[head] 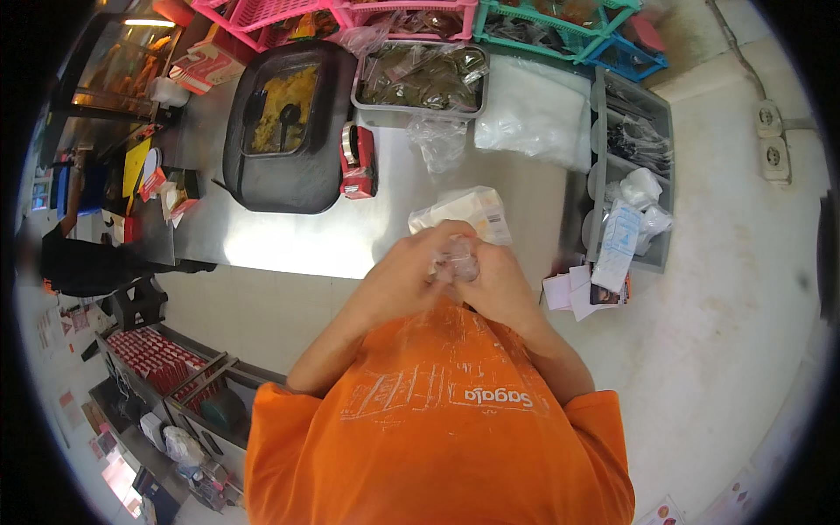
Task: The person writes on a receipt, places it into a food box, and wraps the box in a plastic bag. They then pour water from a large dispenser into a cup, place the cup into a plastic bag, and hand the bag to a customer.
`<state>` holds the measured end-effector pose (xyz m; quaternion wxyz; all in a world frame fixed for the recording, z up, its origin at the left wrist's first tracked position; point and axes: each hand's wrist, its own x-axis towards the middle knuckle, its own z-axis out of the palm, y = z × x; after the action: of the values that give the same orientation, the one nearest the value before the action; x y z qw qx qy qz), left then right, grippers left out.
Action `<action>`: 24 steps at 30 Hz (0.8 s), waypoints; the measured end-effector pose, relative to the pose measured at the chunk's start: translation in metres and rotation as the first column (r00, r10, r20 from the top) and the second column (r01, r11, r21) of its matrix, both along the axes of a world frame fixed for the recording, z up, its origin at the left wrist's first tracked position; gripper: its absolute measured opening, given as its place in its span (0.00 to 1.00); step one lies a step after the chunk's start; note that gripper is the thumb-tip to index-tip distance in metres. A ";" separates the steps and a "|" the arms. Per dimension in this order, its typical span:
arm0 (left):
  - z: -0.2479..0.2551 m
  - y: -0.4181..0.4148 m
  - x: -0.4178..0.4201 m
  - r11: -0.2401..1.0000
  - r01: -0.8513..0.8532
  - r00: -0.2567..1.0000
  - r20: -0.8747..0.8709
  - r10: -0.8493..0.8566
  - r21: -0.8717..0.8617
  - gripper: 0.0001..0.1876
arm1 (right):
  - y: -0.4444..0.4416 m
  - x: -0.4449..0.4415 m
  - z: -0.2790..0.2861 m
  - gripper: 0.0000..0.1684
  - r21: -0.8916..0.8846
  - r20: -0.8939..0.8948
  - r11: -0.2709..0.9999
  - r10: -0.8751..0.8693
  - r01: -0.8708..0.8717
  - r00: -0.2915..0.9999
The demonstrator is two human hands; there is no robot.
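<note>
Close in front of my chest, my left hand (410,266) and my right hand (500,279) meet around a bunched clear plastic bag (457,259). The fingers of both hands are curled in on it, and what the bag contains is too blurred to tell. Just beyond my knuckles lies a pale packet (479,210) with printing, partly covered by my hands. It rests at the near part of the steel counter (295,239).
Across the counter stand a black tray (282,184) of yellow food with a dark spoon, a red tape dispenser (358,167), a metal tray (420,113) of small filled bags and stacked clear plastic bags (535,118). A grey organiser (633,170) sits right. Another person (85,262) is far left.
</note>
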<state>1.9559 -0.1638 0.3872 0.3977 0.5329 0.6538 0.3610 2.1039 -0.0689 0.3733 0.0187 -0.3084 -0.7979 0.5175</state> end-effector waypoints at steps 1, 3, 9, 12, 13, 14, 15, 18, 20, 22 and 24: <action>-0.020 -0.007 -0.005 0.999 -0.010 0.993 0.121 0.007 0.031 0.34 | -0.005 -0.002 -0.007 0.16 -0.036 -0.053 0.999 -0.040 0.038 0.998; -0.067 -0.027 -0.008 0.987 -0.098 0.909 0.416 0.035 0.131 0.49 | -0.016 -0.001 -0.024 0.15 -0.131 -0.144 0.985 -0.128 0.109 0.981; -0.115 -0.034 0.025 0.906 -0.351 0.865 0.451 0.218 0.235 0.74 | -0.018 -0.002 -0.018 0.13 -0.163 -0.070 0.937 -0.323 0.308 0.944; -0.148 -0.020 0.029 0.985 -0.065 0.952 -0.287 0.109 0.161 0.69 | -0.025 -0.002 -0.013 0.11 -0.147 -0.162 0.963 -0.249 0.227 0.955; -0.153 -0.014 0.027 0.984 -0.047 0.950 -0.297 0.098 0.174 0.69 | -0.030 -0.002 -0.016 0.11 -0.076 -0.135 0.980 -0.191 0.182 0.972; -0.156 -0.009 0.024 0.982 -0.030 0.948 -0.307 0.087 0.186 0.68 | -0.035 -0.002 -0.021 0.10 -0.007 -0.103 0.991 -0.134 0.134 0.986; -0.160 -0.004 0.020 0.979 -0.017 0.945 -0.317 0.081 0.201 0.67 | -0.038 -0.003 -0.024 0.10 0.063 -0.067 0.995 -0.074 0.078 0.995; -0.166 0.009 0.014 0.970 0.026 0.936 -0.346 0.060 0.240 0.66 | -0.040 -0.001 -0.018 0.11 0.084 -0.006 0.996 0.008 -0.008 1.000; -0.164 0.014 0.010 0.979 0.096 0.920 -0.392 -0.018 0.180 0.66 | -0.042 -0.002 -0.020 0.14 0.098 0.011 0.994 0.036 -0.037 0.999; -0.140 0.018 0.010 0.984 0.119 0.927 -0.370 -0.061 0.136 0.65 | -0.042 0.002 -0.020 0.18 0.116 0.015 0.992 0.038 -0.040 0.999; -0.101 0.028 0.009 0.986 0.116 0.956 -0.283 -0.079 0.119 0.63 | -0.036 0.012 -0.006 0.20 0.149 0.007 0.989 -0.004 0.003 1.000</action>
<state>1.9653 -0.1357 0.2863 0.2829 0.6354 0.6502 0.3058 2.1164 -0.1048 0.3676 0.0396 -0.3095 -0.8339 0.4552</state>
